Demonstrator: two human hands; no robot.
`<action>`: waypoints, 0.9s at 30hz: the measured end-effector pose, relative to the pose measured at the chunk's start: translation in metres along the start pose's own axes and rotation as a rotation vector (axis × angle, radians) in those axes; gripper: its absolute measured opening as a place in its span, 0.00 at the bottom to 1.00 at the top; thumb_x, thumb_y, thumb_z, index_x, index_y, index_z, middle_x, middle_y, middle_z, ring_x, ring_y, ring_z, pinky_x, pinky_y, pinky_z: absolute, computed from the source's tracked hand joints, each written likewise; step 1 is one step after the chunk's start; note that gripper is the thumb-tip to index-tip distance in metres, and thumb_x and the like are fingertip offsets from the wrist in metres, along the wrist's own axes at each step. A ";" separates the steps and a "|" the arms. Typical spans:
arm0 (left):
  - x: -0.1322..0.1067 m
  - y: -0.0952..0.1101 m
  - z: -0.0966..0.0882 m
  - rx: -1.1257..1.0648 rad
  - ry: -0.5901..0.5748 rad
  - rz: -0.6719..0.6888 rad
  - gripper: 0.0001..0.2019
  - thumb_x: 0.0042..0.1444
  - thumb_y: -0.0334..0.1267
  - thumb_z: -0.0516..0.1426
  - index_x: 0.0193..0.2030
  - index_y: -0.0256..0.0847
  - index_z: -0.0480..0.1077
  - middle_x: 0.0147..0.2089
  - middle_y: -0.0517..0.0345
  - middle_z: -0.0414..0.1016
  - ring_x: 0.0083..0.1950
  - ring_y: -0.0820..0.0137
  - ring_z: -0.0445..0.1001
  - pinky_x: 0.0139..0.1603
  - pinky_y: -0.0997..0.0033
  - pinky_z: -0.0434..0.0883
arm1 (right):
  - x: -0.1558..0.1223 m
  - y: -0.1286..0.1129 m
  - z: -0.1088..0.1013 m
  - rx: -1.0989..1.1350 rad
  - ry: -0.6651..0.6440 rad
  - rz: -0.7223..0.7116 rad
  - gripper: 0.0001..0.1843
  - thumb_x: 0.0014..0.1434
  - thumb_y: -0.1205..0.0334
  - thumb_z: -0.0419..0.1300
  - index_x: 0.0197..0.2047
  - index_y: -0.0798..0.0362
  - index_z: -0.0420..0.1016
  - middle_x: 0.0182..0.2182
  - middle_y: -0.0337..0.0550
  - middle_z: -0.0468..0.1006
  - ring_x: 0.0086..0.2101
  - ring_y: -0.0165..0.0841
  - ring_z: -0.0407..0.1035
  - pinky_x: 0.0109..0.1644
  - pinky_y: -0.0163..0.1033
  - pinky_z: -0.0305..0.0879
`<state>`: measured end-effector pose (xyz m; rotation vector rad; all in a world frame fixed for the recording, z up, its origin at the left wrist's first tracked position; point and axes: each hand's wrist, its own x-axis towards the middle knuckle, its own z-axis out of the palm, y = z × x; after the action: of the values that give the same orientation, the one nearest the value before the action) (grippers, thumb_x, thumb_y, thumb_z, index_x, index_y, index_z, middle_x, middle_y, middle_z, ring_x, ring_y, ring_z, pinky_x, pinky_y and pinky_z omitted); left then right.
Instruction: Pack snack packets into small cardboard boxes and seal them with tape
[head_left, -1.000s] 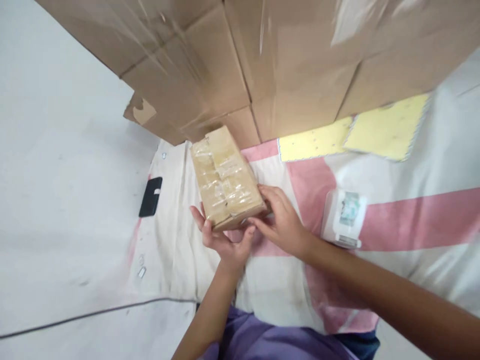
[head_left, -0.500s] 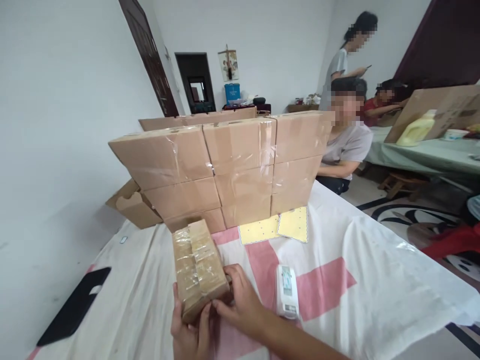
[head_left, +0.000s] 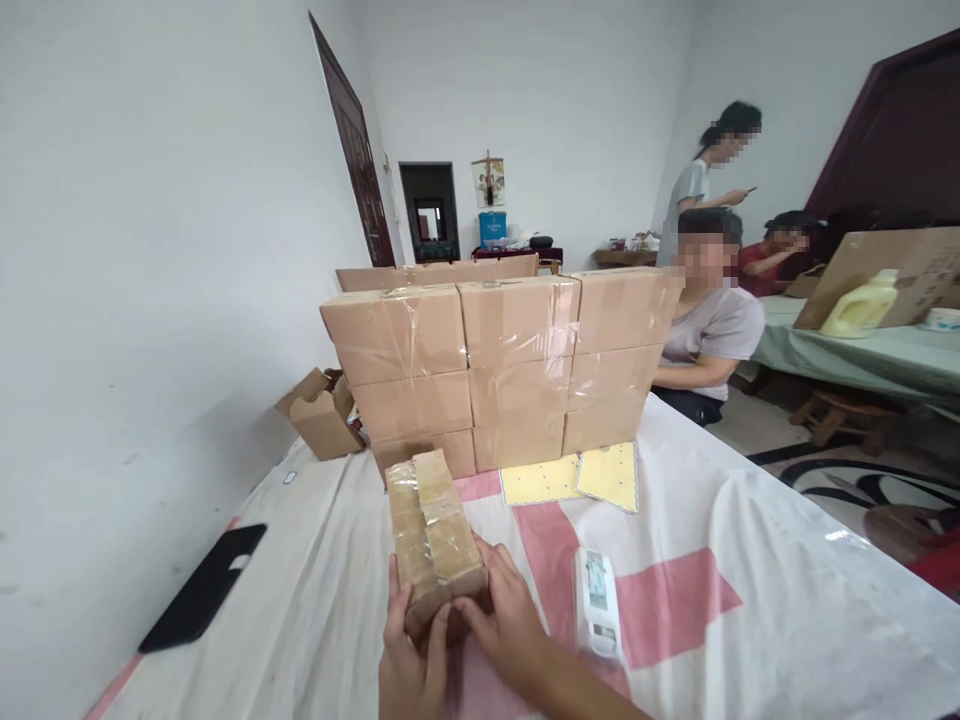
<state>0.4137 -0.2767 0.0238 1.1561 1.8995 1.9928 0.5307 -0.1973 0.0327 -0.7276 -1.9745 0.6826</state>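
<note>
A small taped carton [head_left: 433,535] was held at its near end between both hands, just above the cloth-covered tabletop [head_left: 750,600] and in front of a stacked wall of cartons [head_left: 499,370]. The left hand [head_left: 411,665] was cupped under the near-left corner, with its fingers pressed up against the side. The right hand [head_left: 510,625] was closed around the near-right corner, thumb on the front face and fingers along the side. The carton's far end pointed toward the stack.

The carton was wrapped in glossy clear tape, so its surface was judged slick; a hold across the 2 opposite side walls, or beneath the base, was judged safer than one on the taped top. The cardboard looked stiff and square-edged, and the load seemed light enough for 2 hands at 1 end, though its weight could not be told.

A white handheld device [head_left: 598,600] lay just to the right of the right hand. A black phone [head_left: 202,590] lay well apart on the left. 2 yellow sheets [head_left: 577,478] were seen at the foot of the stack. An open box [head_left: 321,412] stood beside the wall. Other people [head_left: 709,320] were seated and standing beyond.
</note>
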 end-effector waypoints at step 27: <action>-0.009 0.150 0.402 0.070 -1.236 0.746 0.33 0.50 0.55 0.67 0.58 0.41 0.66 0.53 0.40 0.77 0.50 0.48 0.79 0.41 0.54 0.77 | -0.050 0.125 -0.332 -0.634 0.847 0.547 0.28 0.53 0.36 0.64 0.45 0.50 0.71 0.36 0.49 0.76 0.31 0.49 0.71 0.31 0.49 0.63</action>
<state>0.7240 0.0059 0.1143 2.5034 0.9096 0.8112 0.8705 -0.0901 0.0654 -1.6539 -1.1659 -0.0274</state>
